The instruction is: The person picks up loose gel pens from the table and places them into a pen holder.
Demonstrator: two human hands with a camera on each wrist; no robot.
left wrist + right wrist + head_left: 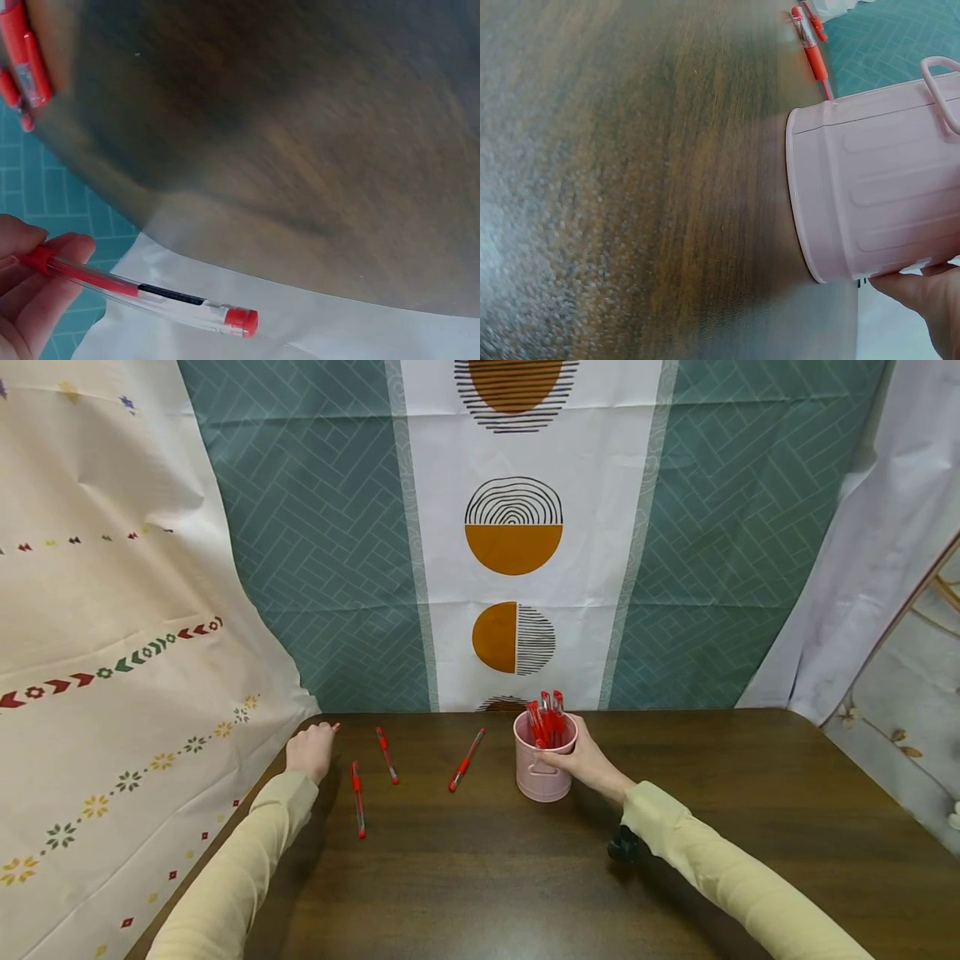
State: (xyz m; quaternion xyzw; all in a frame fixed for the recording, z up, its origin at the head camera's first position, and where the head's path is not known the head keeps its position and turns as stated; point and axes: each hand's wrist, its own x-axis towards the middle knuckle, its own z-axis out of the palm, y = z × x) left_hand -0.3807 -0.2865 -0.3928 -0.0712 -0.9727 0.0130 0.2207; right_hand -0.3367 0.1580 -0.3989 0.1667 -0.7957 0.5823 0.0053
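Observation:
At the table's far left corner, my left hand (310,752) pinches a red pen (172,292), whose clear barrel and red end stick out past the fingers in the left wrist view. A pink ribbed metal bucket (538,783) with small side handles stands upright near the back edge. Several red pens (553,724) stand inside it. My right hand (588,766) grips the bucket from its right side, the thumb across the front below the rim. Between the hands lie three more red pens: one at the back (386,756), one nearer me (358,799) and one close to the bucket (467,762).
The dark wood table (480,877) ends at a green and white patterned curtain (322,535). A cream embroidered cloth (112,610) hangs along the left edge. A small black object (622,845) shows under my right sleeve.

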